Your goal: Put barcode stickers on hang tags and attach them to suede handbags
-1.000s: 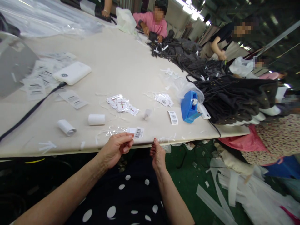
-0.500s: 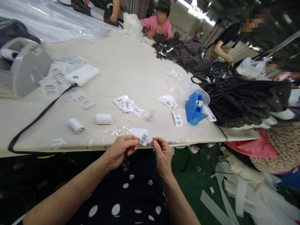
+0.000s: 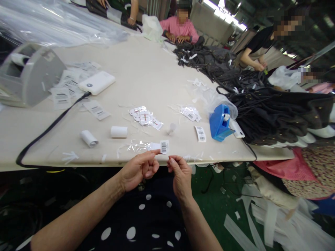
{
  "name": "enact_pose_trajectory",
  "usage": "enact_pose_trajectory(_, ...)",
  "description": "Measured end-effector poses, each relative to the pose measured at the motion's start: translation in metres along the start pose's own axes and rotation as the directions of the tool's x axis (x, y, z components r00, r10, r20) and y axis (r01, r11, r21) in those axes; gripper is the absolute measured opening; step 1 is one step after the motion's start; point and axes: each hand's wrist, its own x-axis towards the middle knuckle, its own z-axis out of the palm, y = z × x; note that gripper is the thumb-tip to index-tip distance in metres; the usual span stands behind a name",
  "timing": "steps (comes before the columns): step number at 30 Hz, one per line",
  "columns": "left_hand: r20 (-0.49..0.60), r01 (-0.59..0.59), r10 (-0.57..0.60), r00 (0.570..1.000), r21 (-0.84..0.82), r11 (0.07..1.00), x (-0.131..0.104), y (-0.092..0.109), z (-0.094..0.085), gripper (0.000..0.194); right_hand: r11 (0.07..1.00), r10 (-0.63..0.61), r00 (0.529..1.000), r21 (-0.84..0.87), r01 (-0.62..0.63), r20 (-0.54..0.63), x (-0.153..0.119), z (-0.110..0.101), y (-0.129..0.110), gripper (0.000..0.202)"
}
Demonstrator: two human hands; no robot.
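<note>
A small white barcode sticker sits at the tip of my left hand's outstretched index finger, while the other fingers curl in. Just to the right, my right hand has thumb and forefinger pinched together; anything between them is too small to make out. Both hands are at the table's front edge, a small gap apart. Beyond them lie a plastic-wrapped white tag, a pile of tags in clear film and a second tag pile. A strip of barcode stickers lies farther right.
On the table are two paper rolls, a blue tape dispenser, a white power bank with a black cable, and a grey dispenser. Dark garments cover the right side. Two people work across the table.
The sticker has turned upright and risen slightly at my left fingertip, and that index finger has straightened. My right hand remains pinched. The view has shifted a little.
</note>
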Motion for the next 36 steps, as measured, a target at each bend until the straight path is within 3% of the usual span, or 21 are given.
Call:
enact_pose_trajectory(3, 0.029, 0.009, -0.009, 1.0, -0.004, 1.0, 0.0, -0.008, 0.002, 0.036, 0.979, 0.131, 0.991, 0.16, -0.128, -0.004, -0.002, 0.009, -0.002, 0.021)
enact_pose_trajectory(9, -0.019, -0.032, 0.035, 0.999, 0.14, 0.99, 0.0, -0.024, 0.003, 0.05, 0.879, 0.314, 0.949, 0.373, -0.296, 0.015, -0.003, 0.017, -0.007, 0.027)
enact_pose_trajectory(13, -0.059, -0.09, 0.113, 0.992, 0.3, 0.95, 0.0, -0.029, 0.002, 0.053, 0.827, 0.363, 0.931, 0.446, -0.342, 0.039, -0.001, 0.017, -0.005, 0.027)
enact_pose_trajectory(16, -0.068, -0.147, 0.209, 0.976, 0.505, 0.851, 0.001, -0.032, 0.001, 0.052, 0.845, 0.345, 0.938, 0.43, -0.318, 0.016, 0.0, 0.018, -0.001, 0.027)
enact_pose_trajectory(21, -0.045, -0.19, 0.404, 0.914, 0.832, 0.521, -0.001, -0.031, -0.002, 0.048, 0.937, 0.213, 0.977, 0.279, -0.212, 0.027, 0.007, 0.016, -0.003, 0.022)
enact_pose_trajectory(24, -0.023, -0.16, 0.557, 0.83, 0.947, 0.278, -0.001, -0.028, -0.012, 0.039, 0.978, 0.149, 0.981, 0.126, -0.165, 0.128, 0.019, 0.008, -0.012, 0.02)
enact_pose_trajectory(27, 0.235, -0.223, 0.704, 0.671, 0.968, -0.112, 0.002, -0.02, -0.027, 0.026, 0.99, 0.117, 0.964, -0.106, -0.094, 0.24, 0.037, -0.001, -0.023, 0.019)
enact_pose_trajectory(29, 0.455, -0.255, 0.694, 0.558, 0.89, -0.379, 0.007, -0.015, -0.036, 0.022, 0.968, 0.137, 0.946, -0.242, -0.065, 0.295, 0.05, -0.002, -0.027, 0.021)
enact_pose_trajectory(31, 0.6, -0.272, 0.625, 0.499, 0.794, -0.544, 0.014, -0.01, -0.042, 0.019, 0.942, 0.181, 0.921, -0.329, -0.062, 0.345, 0.062, -0.001, -0.027, 0.023)
enact_pose_trajectory(33, 0.661, -0.288, 0.563, 0.496, 0.737, -0.611, 0.021, -0.008, -0.047, 0.018, 0.92, 0.237, 0.89, -0.385, -0.077, 0.389, 0.071, 0.003, -0.025, 0.022)
enact_pose_trajectory(36, 0.666, -0.292, 0.522, 0.533, 0.723, -0.626, 0.028, -0.008, -0.052, 0.017, 0.89, 0.3, 0.865, -0.444, -0.102, 0.403, 0.079, 0.008, -0.021, 0.02)
